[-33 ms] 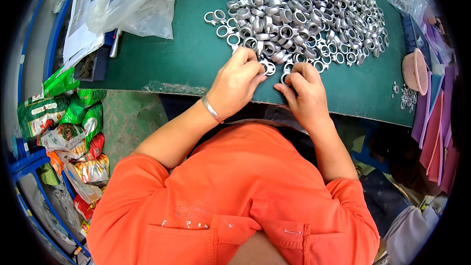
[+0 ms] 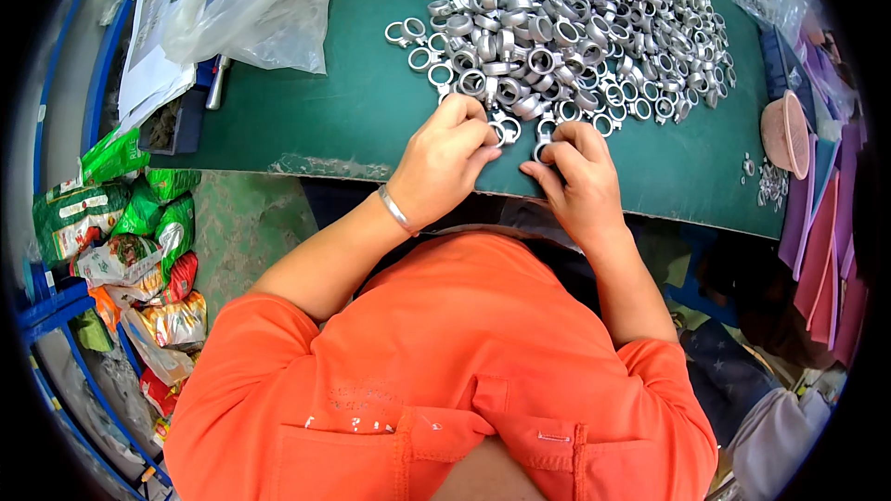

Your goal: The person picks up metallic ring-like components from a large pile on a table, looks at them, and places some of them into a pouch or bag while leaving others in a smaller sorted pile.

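Grey metal rings with small lugs lie in a large heap (image 2: 557, 28) on the green table. At its near edge, my left hand (image 2: 444, 162) is closed, with its fingertips pinched on a metal ring (image 2: 507, 130). The fingers partly cover that ring. My right hand (image 2: 583, 172) is just to the right, thumb and fingers closed on another metal ring (image 2: 543, 141). A small gap of tabletop separates the two held rings. Both hands are over the front edge of the table, close to the heap.
A clear plastic bag (image 2: 264, 9) and papers (image 2: 160, 32) lie at the table's left. On the right are a pink basket (image 2: 785, 134), a few small metal parts (image 2: 772, 186) and purple and pink sheets (image 2: 821, 232). Colourful packets (image 2: 139, 241) sit beside blue shelving at left.
My left hand and its ring have shifted very slightly toward me and to the left. My right hand is almost unmoved, still on its ring.
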Motion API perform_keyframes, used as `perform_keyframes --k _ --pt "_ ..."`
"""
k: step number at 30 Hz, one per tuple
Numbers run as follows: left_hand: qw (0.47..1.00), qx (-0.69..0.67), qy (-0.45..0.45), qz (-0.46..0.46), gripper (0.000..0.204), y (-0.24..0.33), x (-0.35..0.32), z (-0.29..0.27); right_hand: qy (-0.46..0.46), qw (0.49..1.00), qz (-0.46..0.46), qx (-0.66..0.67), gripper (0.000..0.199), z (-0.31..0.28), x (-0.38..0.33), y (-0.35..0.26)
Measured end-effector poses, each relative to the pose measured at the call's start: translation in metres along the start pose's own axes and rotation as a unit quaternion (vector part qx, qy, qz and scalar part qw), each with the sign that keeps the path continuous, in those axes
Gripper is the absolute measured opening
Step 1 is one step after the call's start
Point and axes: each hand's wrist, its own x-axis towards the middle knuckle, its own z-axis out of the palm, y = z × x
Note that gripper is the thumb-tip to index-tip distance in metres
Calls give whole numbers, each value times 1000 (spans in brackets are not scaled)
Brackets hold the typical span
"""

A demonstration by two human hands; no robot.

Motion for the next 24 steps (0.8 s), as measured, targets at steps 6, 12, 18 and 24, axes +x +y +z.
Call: perform_keyframes --k 6,12,18,24 --pt "811 -502 -19 -299 25 12 -18 -5 12 875 192 445 14 -2 -18 -5" --pt "703 -614 -42 -356 22 12 -25 -10 -33 750 286 595 21 -8 -15 -5" --pt "834 -445 -125 -301 13 19 -28 -28 -113 937 125 307 24 -9 -19 -26" --pt "980 -109 -87 -141 16 21 -19 -26 -42 997 7 59 26 -7 -12 -19"
